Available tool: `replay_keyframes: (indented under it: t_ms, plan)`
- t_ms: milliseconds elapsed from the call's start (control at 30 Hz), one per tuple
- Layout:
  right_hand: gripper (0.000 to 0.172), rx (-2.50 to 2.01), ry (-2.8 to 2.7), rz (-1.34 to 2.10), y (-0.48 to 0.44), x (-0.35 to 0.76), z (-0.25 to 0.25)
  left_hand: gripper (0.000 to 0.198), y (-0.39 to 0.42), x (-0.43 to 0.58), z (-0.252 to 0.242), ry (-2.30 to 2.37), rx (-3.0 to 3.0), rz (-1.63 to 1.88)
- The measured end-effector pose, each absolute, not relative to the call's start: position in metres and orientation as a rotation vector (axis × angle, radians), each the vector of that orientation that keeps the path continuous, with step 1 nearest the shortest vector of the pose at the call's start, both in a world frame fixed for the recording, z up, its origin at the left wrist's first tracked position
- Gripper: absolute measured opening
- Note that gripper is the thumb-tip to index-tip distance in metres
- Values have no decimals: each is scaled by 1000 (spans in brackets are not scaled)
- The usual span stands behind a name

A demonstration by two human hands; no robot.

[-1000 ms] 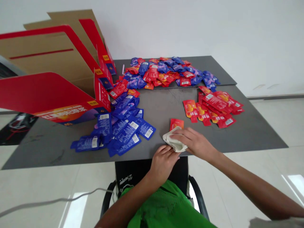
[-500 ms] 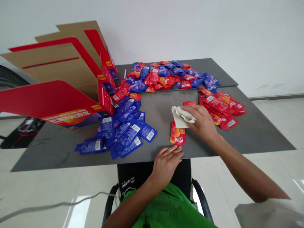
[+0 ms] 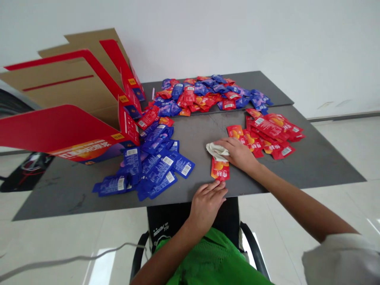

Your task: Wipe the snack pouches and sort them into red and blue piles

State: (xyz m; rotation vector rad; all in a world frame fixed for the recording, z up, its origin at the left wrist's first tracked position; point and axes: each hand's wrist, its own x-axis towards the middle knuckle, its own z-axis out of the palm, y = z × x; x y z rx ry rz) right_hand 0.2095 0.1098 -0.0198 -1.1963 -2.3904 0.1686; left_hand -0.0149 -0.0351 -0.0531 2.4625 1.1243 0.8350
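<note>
In the head view, my right hand (image 3: 237,152) is closed around a folded white cloth (image 3: 217,151), pressing it over the far end of a red pouch (image 3: 220,170). That pouch lies flat on the grey table, its orange fruit print partly covered by the cloth. My left hand (image 3: 208,202) rests at the table's front edge, fingers stretched out flat, with fingertips touching the pouch's near end. Beyond my right hand lies a pile of red pouches (image 3: 274,128), a few of them spread toward the cloth. Blue pouches (image 3: 160,166) lie heaped to the left.
Red cardboard boxes (image 3: 89,146) with raised flaps stand at the left. Mixed red and blue pouches (image 3: 202,95) form a long heap at the back, near the white wall. A chair armrest (image 3: 255,249) and a grey cable (image 3: 74,259) are below the table (image 3: 97,208).
My right hand has moved the cloth slightly left and nearer, down onto the pouch. More red pouches beyond it are uncovered. My left hand stays in place; the view has shifted slightly.
</note>
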Motion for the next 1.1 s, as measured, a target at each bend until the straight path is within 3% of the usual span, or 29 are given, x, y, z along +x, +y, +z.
replay_keyframes:
  t_ms: [200,300,433,600,833,967,1100]
  plan:
    - [52,-1240,-2197,7,96,211,10,27,-35,-15,-52,1121,2487,832]
    - [57,-1123,-2288,108,48,205,15,30,-35,-15,-51,1119,2475,859]
    - [51,-1014,-2482,332,8,196,0,14,-35,-15,-49,1175,2449,837]
    - [51,-1109,-2402,310,47,200,-22,26,-35,-14,-50,1134,2441,843]
    - [42,-1281,-2277,103,116,211,-12,25,-34,-14,-54,1104,2451,937]
    - [50,-1240,-2058,9,73,219,0,18,-24,-15,-33,1079,2431,907]
    - [47,-1357,-1799,-3,5,230,-9,26,-5,-2,-11,1274,2459,822]
